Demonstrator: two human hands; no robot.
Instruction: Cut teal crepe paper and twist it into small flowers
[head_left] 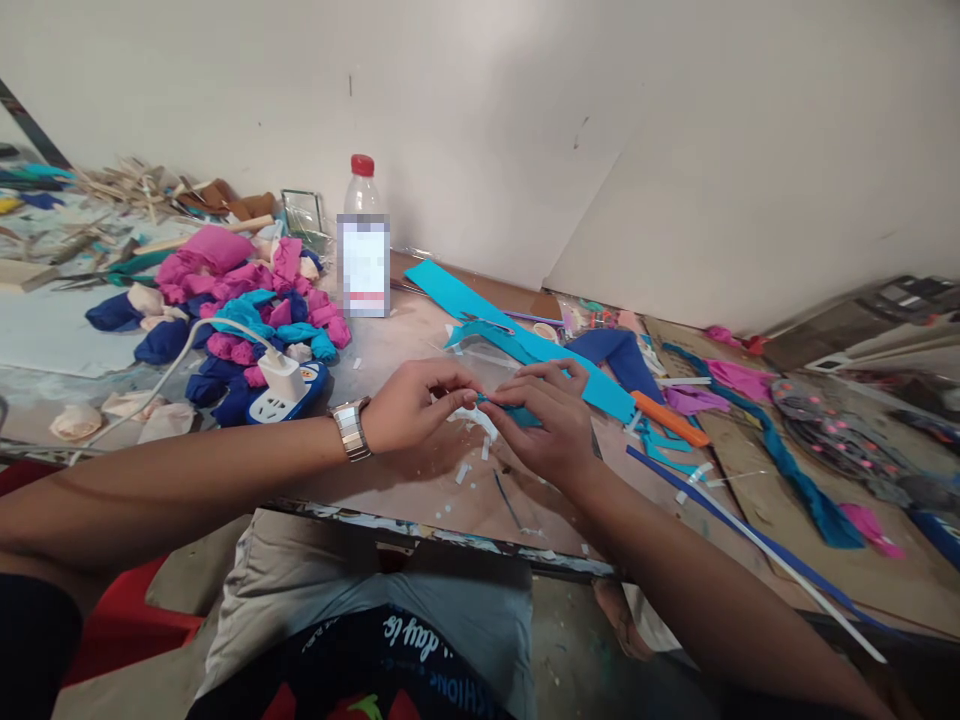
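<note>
My left hand [421,405] and my right hand [551,428] meet over the table, thumbs and fingertips pinched together. Between them is a small teal piece of cloth [523,415], partly covered by the right fingers. The left fingertips close on its near end, where a tiny reddish spot shows. Just behind my hands lies a long turquoise fabric strip [461,300], slanting down to the right. Beyond my right hand rest a dark blue cloth strip [619,362] and an orange-handled tool [671,418]. White scraps [463,473] lie on the tabletop beneath my hands.
Bunched pink, blue and turquoise cloth pieces [225,275] are heaped at left, beside a power strip [281,403] with a corded plug. A red-capped bottle [362,192] stands by the wall. A thin white stick [810,585] crosses the right edge, near cardboard [757,470].
</note>
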